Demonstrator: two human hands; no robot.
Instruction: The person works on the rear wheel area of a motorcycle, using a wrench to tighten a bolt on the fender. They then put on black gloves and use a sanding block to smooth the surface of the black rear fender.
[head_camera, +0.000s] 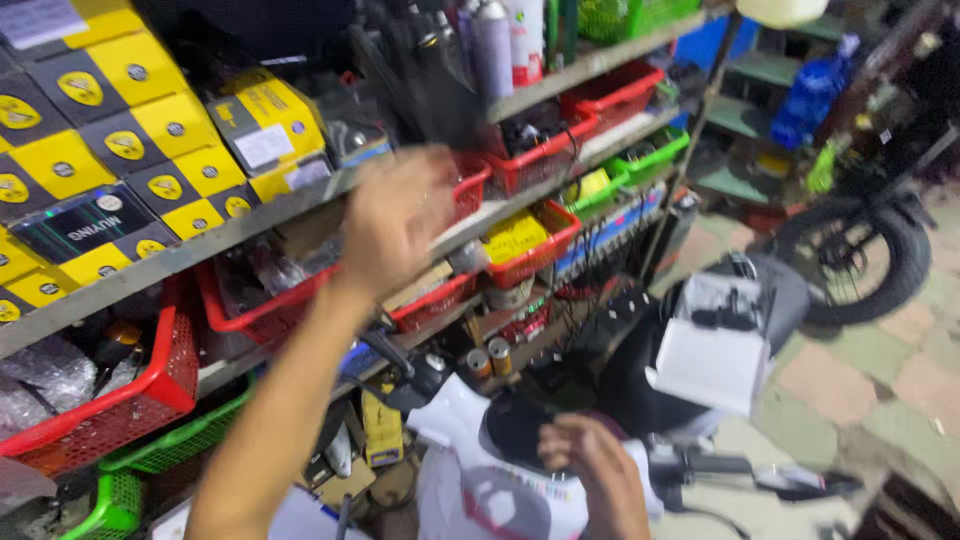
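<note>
- The shelves (300, 205) run in tilted tiers from the lower left to the upper right of the view, packed with stock.
- A white scooter (500, 470) stands below the shelves; its long axis runs left to right, with the dark handlebar grip (800, 482) pointing right.
- A motorbike wheel (860, 262) stands on the tiled floor, well apart at the right.
- A stack of yellow and black boxes (110, 150) fills the upper left shelf; one box (270, 125) sits turned at an angle.
- A red basket (100, 410) at lower left holds clear plastic bags; green baskets (170, 445) sit just beneath it.
- More red baskets (545, 155) along the middle tiers hold dark cables and small parts; one (530, 250) holds a yellow packet.
- Spray cans (495, 45) stand upright on the top shelf.
- The left hand (395, 215) is raised at the shelf edge beside a red basket (468, 190), fingers loosely spread; it is blurred, and I cannot tell whether it grips anything.
- The right hand (590, 465) rests low on the scooter, fingers curled; what it grips, if anything, is hidden.
</note>
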